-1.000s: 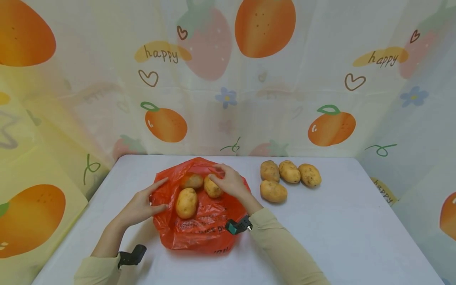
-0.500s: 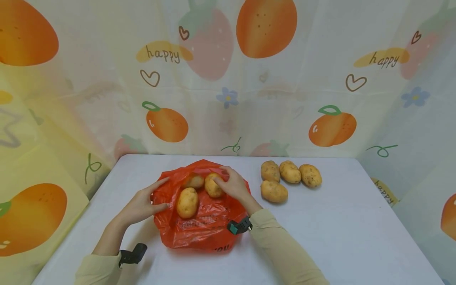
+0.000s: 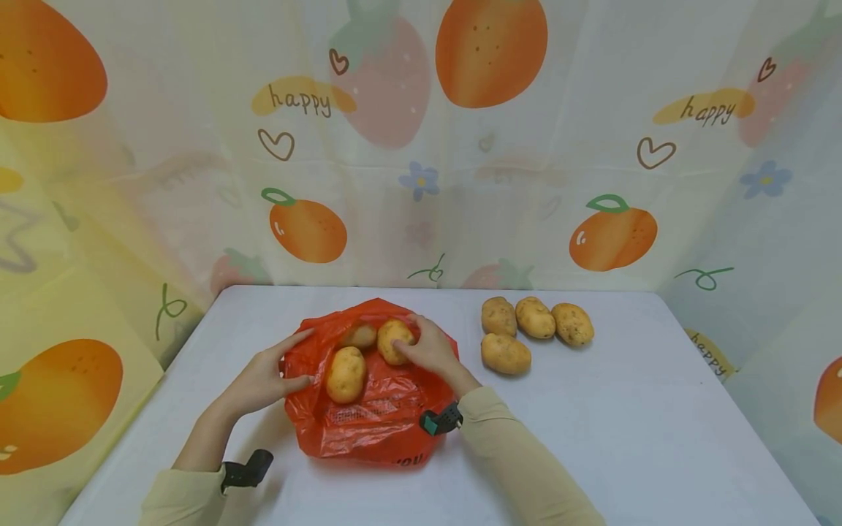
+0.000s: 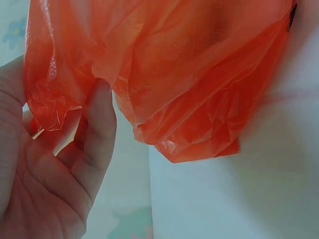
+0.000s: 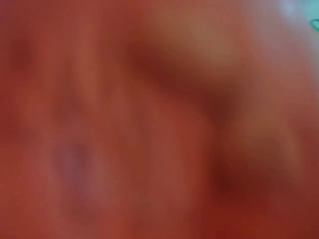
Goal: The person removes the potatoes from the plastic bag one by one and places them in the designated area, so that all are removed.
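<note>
A red plastic bag [image 3: 368, 438] with dark print lies with its mouth spread on the white table. Inside it are a potato [image 3: 346, 375] at the front, another potato [image 3: 359, 337] partly behind a fold, and a third potato [image 3: 391, 341] on the right. My right hand [image 3: 434, 347] grips this third potato, thumb on its near side; the other fingers are mostly hidden behind it. At the bag's left side my left hand [image 3: 259, 380] holds the plastic. The left wrist view shows this left hand [image 4: 60, 169] with fingers against the bag [image 4: 174, 74]. The right wrist view is a red blur.
Several potatoes [image 3: 505, 353] sit in a group on the table [image 3: 631, 409] to the right of the bag. A patterned cloth [image 3: 487, 204] hangs behind the table's back edge and at both sides.
The right hand has moved slightly down and towards me, and the potato under it now shows more, turned a little. The bag's back rim has sunk slightly. The left hand keeps its place.
</note>
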Available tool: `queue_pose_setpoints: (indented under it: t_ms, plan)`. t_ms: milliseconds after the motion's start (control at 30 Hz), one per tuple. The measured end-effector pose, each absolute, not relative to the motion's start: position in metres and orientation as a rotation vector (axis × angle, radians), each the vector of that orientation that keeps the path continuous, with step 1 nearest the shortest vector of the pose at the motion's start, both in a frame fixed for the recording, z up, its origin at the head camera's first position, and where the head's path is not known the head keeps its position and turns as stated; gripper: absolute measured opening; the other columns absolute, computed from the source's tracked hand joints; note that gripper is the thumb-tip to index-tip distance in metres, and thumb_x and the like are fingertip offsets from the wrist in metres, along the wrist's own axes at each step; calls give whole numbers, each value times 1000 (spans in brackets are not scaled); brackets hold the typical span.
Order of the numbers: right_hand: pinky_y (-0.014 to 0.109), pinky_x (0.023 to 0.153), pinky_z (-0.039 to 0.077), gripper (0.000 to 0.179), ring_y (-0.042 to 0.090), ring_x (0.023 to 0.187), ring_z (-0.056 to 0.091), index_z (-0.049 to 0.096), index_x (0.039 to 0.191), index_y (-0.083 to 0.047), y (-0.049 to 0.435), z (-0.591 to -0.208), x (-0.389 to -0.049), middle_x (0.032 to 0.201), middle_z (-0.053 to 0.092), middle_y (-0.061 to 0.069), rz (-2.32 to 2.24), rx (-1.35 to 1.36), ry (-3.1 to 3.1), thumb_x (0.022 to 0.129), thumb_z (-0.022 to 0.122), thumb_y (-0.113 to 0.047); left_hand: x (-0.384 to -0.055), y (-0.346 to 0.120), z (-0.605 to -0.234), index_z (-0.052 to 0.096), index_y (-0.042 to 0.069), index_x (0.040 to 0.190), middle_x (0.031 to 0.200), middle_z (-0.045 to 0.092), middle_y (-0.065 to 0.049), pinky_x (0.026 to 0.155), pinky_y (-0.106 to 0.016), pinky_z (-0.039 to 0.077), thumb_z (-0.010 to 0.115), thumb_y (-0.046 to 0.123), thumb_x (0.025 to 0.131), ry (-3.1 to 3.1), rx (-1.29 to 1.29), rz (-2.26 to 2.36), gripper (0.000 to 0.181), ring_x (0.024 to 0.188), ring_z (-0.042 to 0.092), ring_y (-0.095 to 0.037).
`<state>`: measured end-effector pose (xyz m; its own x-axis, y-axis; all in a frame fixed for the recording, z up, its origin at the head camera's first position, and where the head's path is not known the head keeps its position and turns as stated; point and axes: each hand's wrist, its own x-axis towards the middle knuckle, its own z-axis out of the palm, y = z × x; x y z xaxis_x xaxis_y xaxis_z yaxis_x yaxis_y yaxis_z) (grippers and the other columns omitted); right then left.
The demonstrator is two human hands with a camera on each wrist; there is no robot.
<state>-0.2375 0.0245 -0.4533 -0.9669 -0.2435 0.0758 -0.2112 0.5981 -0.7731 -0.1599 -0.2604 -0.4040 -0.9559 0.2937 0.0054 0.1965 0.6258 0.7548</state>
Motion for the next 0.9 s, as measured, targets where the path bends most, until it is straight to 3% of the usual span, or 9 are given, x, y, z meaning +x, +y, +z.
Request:
queue_pose_setpoints:
  t_ms: [300, 567, 900]
  plan:
    - [40, 102, 37, 60, 24, 118, 48, 45, 132, -7, 24, -456, -237, 130, 51, 9, -1321, -429, 2727, 82, 66, -32, -159, -260, -406, 34, 22, 143, 129, 48, -20, 71, -30, 54, 72, 24, 79, 2728, 418, 1239, 74, 98, 59, -27]
    - [40, 94, 42, 69, 24, 110, 51, 38, 137, -10, 21, -456, -236, 127, 51, 10, -1215, -419, 2729, 81, 66, -37, -159, -259, -406, 33, 22, 143, 126, 50, -20, 70, -29, 54, 72, 23, 79, 2713, 408, 1249, 75, 94, 60, -24]
    - [43, 95, 41, 72, 28, 113, 50, 36, 139, -9, 20, -455, -236, 130, 50, 14, -1134, -425, 2766, 80, 66, -36, -160, -260, -409, 34, 22, 143, 125, 51, -21, 68, -27, 54, 73, 23, 79, 2722, 418, 1245, 74, 94, 61, -25]
